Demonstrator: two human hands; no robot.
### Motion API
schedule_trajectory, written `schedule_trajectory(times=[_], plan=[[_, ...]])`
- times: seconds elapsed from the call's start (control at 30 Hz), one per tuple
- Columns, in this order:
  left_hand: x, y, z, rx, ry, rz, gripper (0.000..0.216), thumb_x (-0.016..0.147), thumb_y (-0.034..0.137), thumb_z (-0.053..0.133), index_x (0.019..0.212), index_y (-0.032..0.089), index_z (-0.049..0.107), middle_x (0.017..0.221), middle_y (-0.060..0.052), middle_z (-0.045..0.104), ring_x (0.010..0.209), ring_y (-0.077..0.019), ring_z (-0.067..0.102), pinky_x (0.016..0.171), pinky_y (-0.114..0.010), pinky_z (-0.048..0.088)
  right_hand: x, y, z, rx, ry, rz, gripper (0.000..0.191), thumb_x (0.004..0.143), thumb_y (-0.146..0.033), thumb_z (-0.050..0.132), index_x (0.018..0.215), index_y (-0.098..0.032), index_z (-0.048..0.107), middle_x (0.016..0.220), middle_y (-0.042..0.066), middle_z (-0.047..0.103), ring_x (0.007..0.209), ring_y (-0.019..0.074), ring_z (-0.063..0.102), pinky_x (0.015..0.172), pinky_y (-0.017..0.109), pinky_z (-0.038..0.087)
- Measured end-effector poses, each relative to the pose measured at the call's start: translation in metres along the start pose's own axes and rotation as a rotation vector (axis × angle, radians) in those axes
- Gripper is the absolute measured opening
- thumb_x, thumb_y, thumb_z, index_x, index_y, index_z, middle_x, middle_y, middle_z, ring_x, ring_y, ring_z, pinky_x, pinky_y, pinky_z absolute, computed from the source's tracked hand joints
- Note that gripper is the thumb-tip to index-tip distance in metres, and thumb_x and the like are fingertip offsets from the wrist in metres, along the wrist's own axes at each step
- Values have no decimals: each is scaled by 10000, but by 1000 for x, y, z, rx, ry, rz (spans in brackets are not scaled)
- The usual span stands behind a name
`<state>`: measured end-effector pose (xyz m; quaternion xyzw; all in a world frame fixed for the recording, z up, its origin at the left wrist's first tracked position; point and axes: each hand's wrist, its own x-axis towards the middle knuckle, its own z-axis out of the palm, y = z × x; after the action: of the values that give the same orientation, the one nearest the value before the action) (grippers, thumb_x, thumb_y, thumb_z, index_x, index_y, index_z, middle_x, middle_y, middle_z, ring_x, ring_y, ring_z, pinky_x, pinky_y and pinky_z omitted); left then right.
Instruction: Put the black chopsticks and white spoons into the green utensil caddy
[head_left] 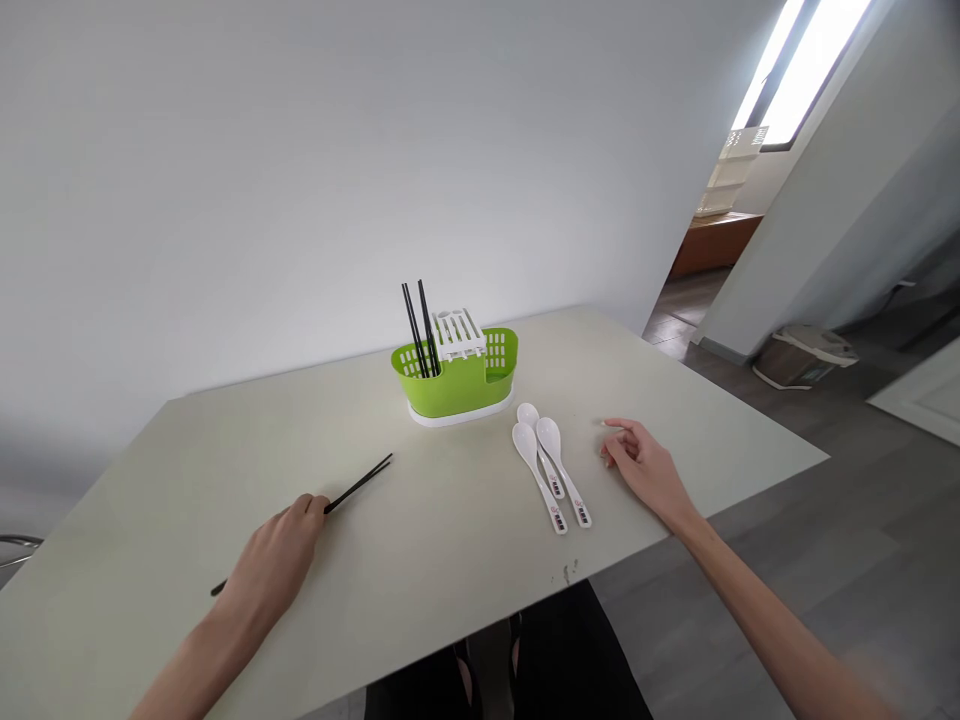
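Note:
My left hand (277, 550) is closed around a pair of black chopsticks (360, 482) low over the left part of the table; their tips point toward the back right. My right hand (637, 462) rests at the table's right side with its fingers loosely bent and apart, holding nothing. Just left of it lie three white spoons (551, 465), bowls pointing away from me and partly overlapping. Behind them stands a green utensil holder (457, 390) on a white base, with a white slotted rack (459, 335) over its middle. Several black chopsticks (414, 330) stand upright in its left compartment.
The pale table (247, 440) meets a white wall (375, 150) at the back. Small dark marks (566, 572) show near its front edge. A lidded bin (802, 357) stands on the floor at the right, near a doorway with a window beyond.

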<state>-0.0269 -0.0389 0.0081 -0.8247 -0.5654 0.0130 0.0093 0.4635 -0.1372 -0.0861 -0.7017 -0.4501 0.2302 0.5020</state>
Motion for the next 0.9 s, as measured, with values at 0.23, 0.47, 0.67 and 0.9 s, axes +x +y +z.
schedule_trajectory(times=[0.23, 0.47, 0.67, 0.9], plan=[[2, 20, -24, -469, 255, -26, 350, 865, 583, 533, 950, 321, 747, 947, -61, 815, 804, -315, 764, 658, -368, 537, -7, -14, -1, 33, 36, -22, 459, 980, -552, 540, 1274, -204, 594, 872, 40, 713, 784, 204, 673, 787, 352, 529], [5, 77, -40, -1099, 403, -171, 431, 799, 669, 746, 985, 281, 733, 978, -68, 834, 1008, -310, 783, 873, -386, 620, -56, -86, 31, 41, -166, -235, 338, 1027, -472, 496, 1246, -247, 622, 965, 60, 723, 809, 206, 670, 745, 328, 543], [7, 99, -20, -1248, 414, -77, 369, 800, 610, 794, 935, 275, 723, 985, -79, 830, 1060, -303, 775, 1023, -414, 589, -81, -121, 63, 33, -527, -407, 323, 1055, -368, 457, 1345, -290, 575, 1075, 47, 726, 897, 196, 679, 853, 366, 554], [6, 92, -8, -1311, 381, -144, 448, 767, 642, 809, 959, 245, 732, 1019, -99, 826, 1072, -325, 769, 1078, -477, 564, -84, -116, 79, 91, -557, -329, 289, 1054, -336, 470, 1307, -260, 590, 1010, 25, 720, 868, 174, 669, 837, 348, 560]])
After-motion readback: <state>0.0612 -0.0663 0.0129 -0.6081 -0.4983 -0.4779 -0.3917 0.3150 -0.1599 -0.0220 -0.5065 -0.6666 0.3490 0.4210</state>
